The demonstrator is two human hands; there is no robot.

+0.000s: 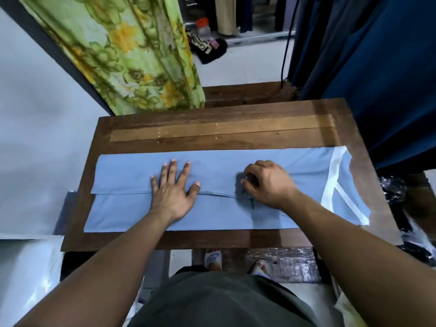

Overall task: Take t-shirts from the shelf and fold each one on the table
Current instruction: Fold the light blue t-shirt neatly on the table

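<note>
- Nearest me is the person's dark green shirt (226,300), with sandalled feet (213,258) showing under the near edge of the wooden table (212,128)
- Both bare forearms reach out over that edge onto the light blue t-shirt (132,213), which lies flat across the table as a long band running left to right
- The left hand (173,187) lies flat on the cloth, fingers straight and spread, holding nothing and pressing down beside a folded edge that runs along the band
- The right hand (269,182) is curled, its fingertips bunched onto the cloth near the middle; it looks to me like a pinch of fabric, though I cannot see exactly how much it holds
- At the right end the shirt shows a paler, shiny patch (339,185); I cannot tell if it is trim or glare
- I judge the lengthwise folds done and this the smoothing step before the crosswise fold
- Next I would take one end of the band and carry it across to the other, keeping the edges lined up
- A floral green curtain (132,55) hangs beyond the table at left, dark blue garments (377,67) at right
</note>
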